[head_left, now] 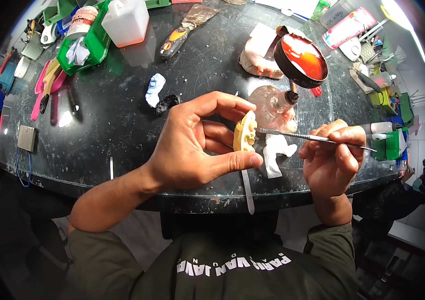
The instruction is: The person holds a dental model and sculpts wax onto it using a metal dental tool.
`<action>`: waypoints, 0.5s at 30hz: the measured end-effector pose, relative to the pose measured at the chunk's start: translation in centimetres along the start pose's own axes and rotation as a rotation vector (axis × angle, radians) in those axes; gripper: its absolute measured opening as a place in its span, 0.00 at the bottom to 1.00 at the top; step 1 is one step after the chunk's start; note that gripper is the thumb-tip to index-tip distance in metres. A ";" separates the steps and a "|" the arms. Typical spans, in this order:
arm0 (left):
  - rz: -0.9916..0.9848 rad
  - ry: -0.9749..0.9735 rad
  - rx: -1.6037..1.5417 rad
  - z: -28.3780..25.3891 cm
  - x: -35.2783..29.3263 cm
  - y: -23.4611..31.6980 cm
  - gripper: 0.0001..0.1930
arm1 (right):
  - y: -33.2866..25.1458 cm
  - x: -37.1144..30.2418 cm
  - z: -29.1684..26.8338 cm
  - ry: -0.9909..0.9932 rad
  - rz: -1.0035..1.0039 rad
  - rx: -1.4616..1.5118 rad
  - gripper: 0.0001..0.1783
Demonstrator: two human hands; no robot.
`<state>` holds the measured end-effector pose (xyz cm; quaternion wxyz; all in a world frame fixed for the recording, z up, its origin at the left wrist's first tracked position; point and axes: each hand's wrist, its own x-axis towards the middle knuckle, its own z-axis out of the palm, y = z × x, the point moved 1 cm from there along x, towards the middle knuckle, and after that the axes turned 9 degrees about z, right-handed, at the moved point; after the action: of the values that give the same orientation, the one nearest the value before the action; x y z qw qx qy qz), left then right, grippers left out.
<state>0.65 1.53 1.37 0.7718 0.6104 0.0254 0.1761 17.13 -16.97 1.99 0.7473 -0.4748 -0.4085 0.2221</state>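
My left hand [192, 142] is closed around a yellow dental cast [242, 134], gripping it between thumb and fingers with its toothed side facing right. In my right hand [335, 155] is a thin metal wax carver [302, 135], held like a pen. The carver's left tip meets the teeth of the cast, or sits right beside them; contact is hard to tell. Beyond the cast stands a glass spirit burner [267, 105]. A crumpled white tissue [274, 155] lies between my hands, and a flat metal tool [247, 192] projects over the table's near edge.
A dark pan of red wax [302, 57] is beside a plaster model [257, 60]. Farther left are a scraper [177, 40], a clear jug [126, 22] and a green bin [100, 37]. A blue impression piece [155, 89] lies near a black lump [166, 103]. Other people are at both sides.
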 end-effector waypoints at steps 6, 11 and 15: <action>0.033 -0.015 0.018 -0.1 -0.1 -0.1 0.32 | 0.2 0.2 -0.1 -0.005 -0.005 -0.017 0.11; 0.037 -0.015 0.029 0.0 0.0 0.1 0.33 | 0.0 0.2 -0.1 -0.037 -0.018 0.000 0.11; 0.038 -0.018 0.036 -0.1 0.0 -0.1 0.33 | 0.1 0.2 -0.1 0.000 -0.014 -0.013 0.11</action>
<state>0.60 1.61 1.25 0.7575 0.6260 0.0099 0.1849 17.33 -16.84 2.00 0.7457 -0.4769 -0.4130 0.2143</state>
